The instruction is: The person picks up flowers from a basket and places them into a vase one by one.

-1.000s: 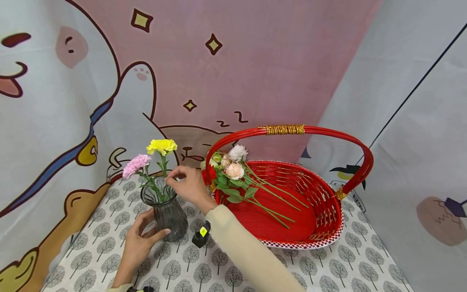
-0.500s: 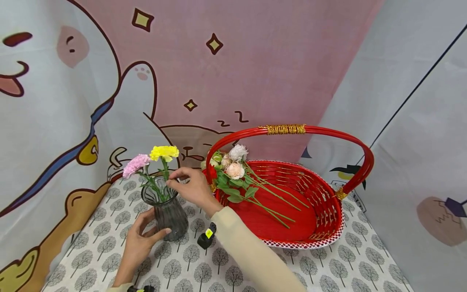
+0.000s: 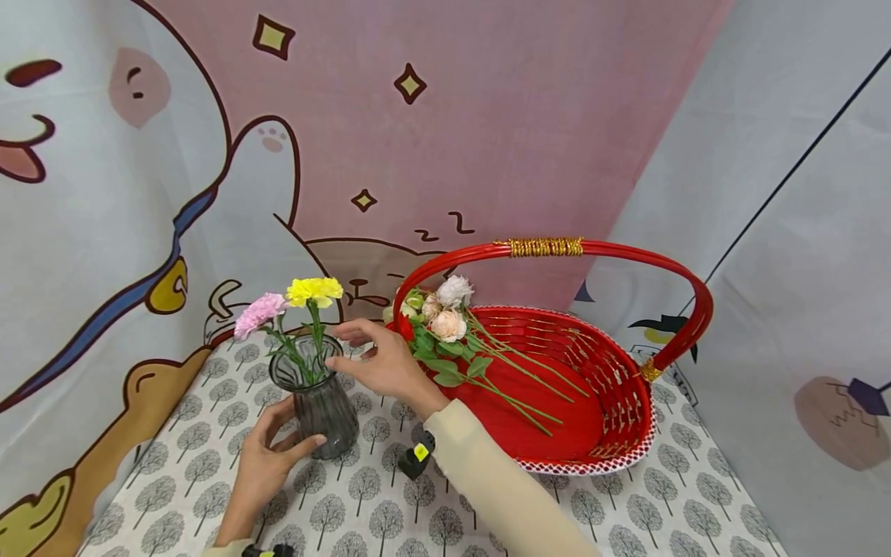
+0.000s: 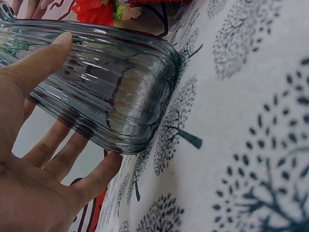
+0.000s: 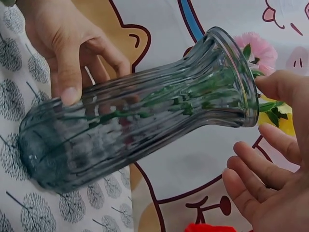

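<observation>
A ribbed grey glass vase [image 3: 327,422] stands upright on the table at left of centre. Inside it are a pink carnation [image 3: 259,315], leaning left, and a yellow carnation [image 3: 315,292], more upright. My left hand [image 3: 267,460] holds the vase's lower body, its thumb on the near side in the left wrist view, where the glass [image 4: 106,82] meets the cloth. Beside the vase mouth is my right hand [image 3: 386,363], fingers spread and nothing between them. In the right wrist view this hand [image 5: 282,179] has its thumb right at the rim, and green stems show through the glass.
Right of the vase stands a red woven basket [image 3: 592,456] with a tall arched handle [image 3: 545,247]. Cream and pale pink flowers [image 3: 448,325] with long green stems lie in its left side. The tree-print tablecloth [image 3: 390,518] covers the table; a cartoon-print curtain [image 3: 501,139] hangs behind.
The yellow carnation has sunk lower into the vase. My right hand has let go of its stem, spread its fingers and drawn slightly right. My left hand keeps its hold on the vase.
</observation>
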The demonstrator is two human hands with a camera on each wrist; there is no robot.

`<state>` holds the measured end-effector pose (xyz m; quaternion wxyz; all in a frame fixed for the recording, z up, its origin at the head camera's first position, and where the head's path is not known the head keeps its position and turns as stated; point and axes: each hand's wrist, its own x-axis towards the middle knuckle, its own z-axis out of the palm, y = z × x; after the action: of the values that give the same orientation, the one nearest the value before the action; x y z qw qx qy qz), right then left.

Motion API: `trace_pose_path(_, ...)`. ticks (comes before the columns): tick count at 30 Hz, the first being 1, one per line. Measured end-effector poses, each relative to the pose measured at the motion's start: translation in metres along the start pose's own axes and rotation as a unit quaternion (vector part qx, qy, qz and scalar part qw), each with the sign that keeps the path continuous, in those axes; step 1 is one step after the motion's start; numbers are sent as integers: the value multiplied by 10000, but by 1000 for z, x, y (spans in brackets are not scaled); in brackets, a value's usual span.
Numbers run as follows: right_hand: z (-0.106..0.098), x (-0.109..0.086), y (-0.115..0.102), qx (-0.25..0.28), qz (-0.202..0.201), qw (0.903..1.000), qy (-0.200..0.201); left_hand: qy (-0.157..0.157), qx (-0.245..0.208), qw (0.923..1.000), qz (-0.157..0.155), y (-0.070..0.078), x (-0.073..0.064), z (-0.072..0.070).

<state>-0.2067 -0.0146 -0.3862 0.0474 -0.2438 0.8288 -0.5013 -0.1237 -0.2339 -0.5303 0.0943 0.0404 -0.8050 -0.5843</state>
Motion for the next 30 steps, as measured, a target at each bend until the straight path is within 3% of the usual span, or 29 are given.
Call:
trace_pose_path(17, -27, -23, 11, -1151, -379, 9916, -461, 9, -33, 10000, -48, -2, 1, 1)
trace_pose_path(30, -52, -39, 27, -1333, -282, 9892, -539, -26, -22, 9999, -160, -1, 1, -1)
